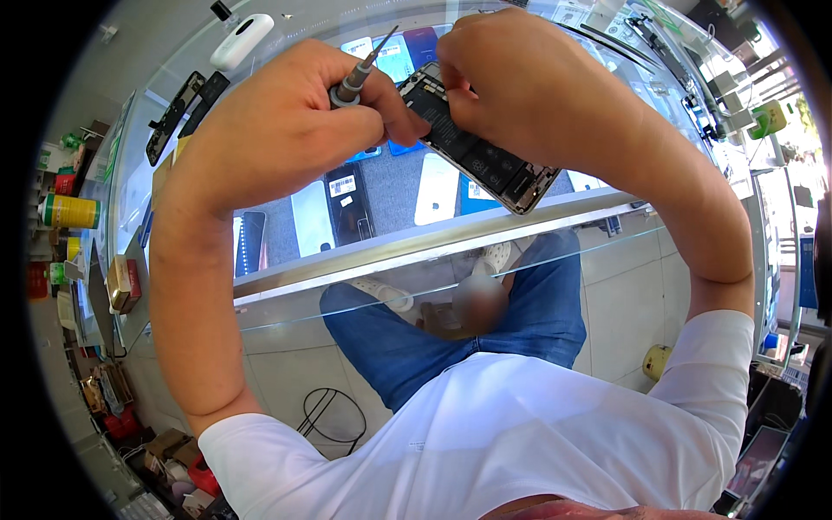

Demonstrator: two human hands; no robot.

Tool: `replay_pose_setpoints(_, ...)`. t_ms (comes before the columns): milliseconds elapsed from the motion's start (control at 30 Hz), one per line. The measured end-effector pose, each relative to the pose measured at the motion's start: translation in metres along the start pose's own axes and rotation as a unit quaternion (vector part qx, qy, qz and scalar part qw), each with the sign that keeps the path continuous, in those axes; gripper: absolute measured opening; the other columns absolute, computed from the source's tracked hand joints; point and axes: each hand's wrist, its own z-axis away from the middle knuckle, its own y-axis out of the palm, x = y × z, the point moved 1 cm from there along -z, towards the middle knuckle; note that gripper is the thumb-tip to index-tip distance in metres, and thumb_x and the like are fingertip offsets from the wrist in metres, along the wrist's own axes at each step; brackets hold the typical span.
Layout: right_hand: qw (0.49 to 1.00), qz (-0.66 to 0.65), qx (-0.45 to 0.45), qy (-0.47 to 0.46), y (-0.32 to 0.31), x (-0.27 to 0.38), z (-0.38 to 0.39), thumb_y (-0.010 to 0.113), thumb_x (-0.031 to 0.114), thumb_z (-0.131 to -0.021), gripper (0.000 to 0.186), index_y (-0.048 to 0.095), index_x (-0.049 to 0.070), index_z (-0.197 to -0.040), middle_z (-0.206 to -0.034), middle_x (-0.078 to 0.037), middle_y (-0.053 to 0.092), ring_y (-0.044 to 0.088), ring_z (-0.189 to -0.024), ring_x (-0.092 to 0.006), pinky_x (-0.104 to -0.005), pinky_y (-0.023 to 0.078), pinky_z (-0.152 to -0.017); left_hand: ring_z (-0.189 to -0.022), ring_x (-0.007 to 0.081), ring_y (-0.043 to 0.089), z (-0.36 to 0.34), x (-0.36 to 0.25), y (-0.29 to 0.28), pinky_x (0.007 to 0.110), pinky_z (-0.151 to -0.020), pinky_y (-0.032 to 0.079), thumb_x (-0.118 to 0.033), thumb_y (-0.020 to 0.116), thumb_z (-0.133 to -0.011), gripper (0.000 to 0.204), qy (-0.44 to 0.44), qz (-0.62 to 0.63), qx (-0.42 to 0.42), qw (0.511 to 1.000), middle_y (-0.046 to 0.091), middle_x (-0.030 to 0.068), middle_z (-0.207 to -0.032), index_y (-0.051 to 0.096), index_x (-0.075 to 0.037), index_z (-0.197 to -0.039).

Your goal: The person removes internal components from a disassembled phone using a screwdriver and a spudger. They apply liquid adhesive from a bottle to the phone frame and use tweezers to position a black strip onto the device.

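Note:
My left hand (277,139) is closed around a grey screwdriver (351,87), its thin tip pointing up and away; its fingertips reach the left side of an opened black phone (490,160). That phone lies diagonally above the glass counter, back cover or screen off, battery and inner parts showing. Over the phone's upper half is my right hand (529,87), fingers curled in a pinch; what is between them is hidden.
Several phones (347,212) lie beneath the glass counter (399,242). A white oblong device (241,42) and dark phone parts (173,117) sit at upper left. A yellow canister (71,211) stands left. My legs and a black cord loop (334,416) show below.

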Motion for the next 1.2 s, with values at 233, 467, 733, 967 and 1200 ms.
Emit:
replay_pose_setpoints(233, 0.999, -0.01, 0.036, 0.037, -0.012, 0.003, -0.001, 0.066, 0.013, -0.084, 0.016, 0.075, 0.0, -0.088, -0.089, -0.019, 0.074, 0.073, -0.088, -0.0363, -0.0456, 0.058, -0.078, -0.11, 0.026, 0.074, -0.001, 0.0, 0.0, 0.035, -0.095, 0.059, 0.006, 0.05, -0.086, 0.028, 0.002, -0.005, 0.0, 1.0, 0.077, 0.0184, -0.106, 0.076, 0.005, -0.095)
replay_pose_setpoints(467, 0.946, -0.182, 0.207, 0.17, -0.055, -0.007, -0.022, 0.063, 0.016, -0.089, 0.02, 0.074, 0.0, -0.094, -0.084, -0.019, 0.073, 0.071, -0.081, -0.0319, -0.0404, 0.054, -0.074, -0.102, 0.024, 0.073, 0.0, 0.0, -0.003, 0.035, -0.092, 0.058, 0.003, 0.05, -0.085, 0.03, -0.017, -0.026, 0.003, 1.0, 0.078, 0.0198, -0.109, 0.077, 0.006, -0.096)
replay_pose_setpoints(733, 0.962, -0.177, 0.152, 0.144, -0.037, -0.015, -0.004, 0.065, 0.015, -0.092, 0.018, 0.073, 0.0, -0.099, -0.092, -0.017, 0.074, 0.071, -0.084, -0.0299, -0.04, 0.056, -0.077, -0.101, 0.0216, 0.072, 0.002, 0.001, -0.004, 0.034, -0.091, 0.058, 0.003, 0.05, -0.084, 0.032, -0.005, -0.015, 0.004, 1.0, 0.078, 0.0194, -0.109, 0.078, 0.006, -0.097)
replay_pose_setpoints(967, 0.981, -0.142, 0.099, 0.086, -0.034, -0.019, 0.011, 0.063, 0.018, -0.09, 0.026, 0.073, 0.0, -0.107, -0.095, -0.018, 0.076, 0.073, -0.084, -0.0303, -0.0398, 0.057, -0.079, -0.104, 0.0237, 0.073, 0.001, 0.003, -0.006, 0.034, -0.093, 0.059, 0.004, 0.048, -0.083, 0.033, 0.001, 0.041, 0.002, 0.999, 0.077, 0.0219, -0.108, 0.077, 0.008, -0.099)
replay_pose_setpoints(1200, 0.954, -0.244, 0.122, 0.126, -0.026, -0.026, 0.008, 0.064, 0.016, -0.09, 0.024, 0.074, 0.0, -0.104, -0.092, -0.017, 0.076, 0.073, -0.081, -0.0289, -0.0382, 0.057, -0.078, -0.101, 0.0246, 0.075, 0.002, 0.006, -0.013, 0.035, -0.088, 0.062, 0.004, 0.048, -0.082, 0.032, -0.01, 0.081, 0.005, 0.997, 0.077, 0.0211, -0.103, 0.076, 0.008, -0.095)
